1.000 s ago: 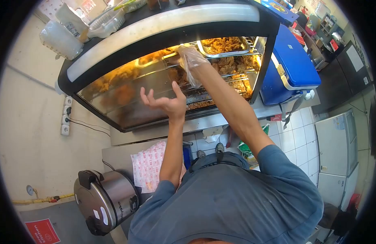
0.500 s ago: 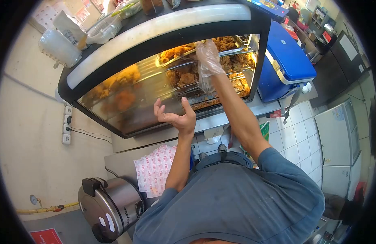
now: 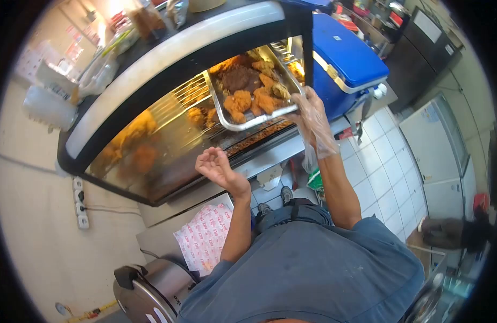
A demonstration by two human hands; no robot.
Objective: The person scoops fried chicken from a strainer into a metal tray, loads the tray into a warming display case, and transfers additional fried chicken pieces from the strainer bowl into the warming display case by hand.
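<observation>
Fingers (image 3: 300, 101) of the right hand (image 3: 314, 119), covered by a clear plastic glove (image 3: 325, 142), are closed on the near right corner of a metal tray (image 3: 249, 125) in the head view. The tray is at the open front of a heated display case (image 3: 176, 35), its near edge towards the person and its far end in under the top frame; whether that end rests on a rack cannot be told. Fried chicken (image 3: 239, 101) lies in it, orange-brown pieces along the near side and a darker brown piece (image 3: 235, 79) farther back. Bare and loosely curled, the fingers of the left hand (image 3: 217, 168) are released, held up in front of the case, just below the tray and apart from it. Through the glass on the left, more food (image 3: 142, 156) shows blurred. A blue cool box (image 3: 350, 59) stands just beside the case on the right. At the lower left, printed paper (image 3: 205, 237) lies on a table (image 3: 160, 234), with a rice cooker (image 3: 151, 293) near it. White floor tiles (image 3: 375, 177) show on the right.
</observation>
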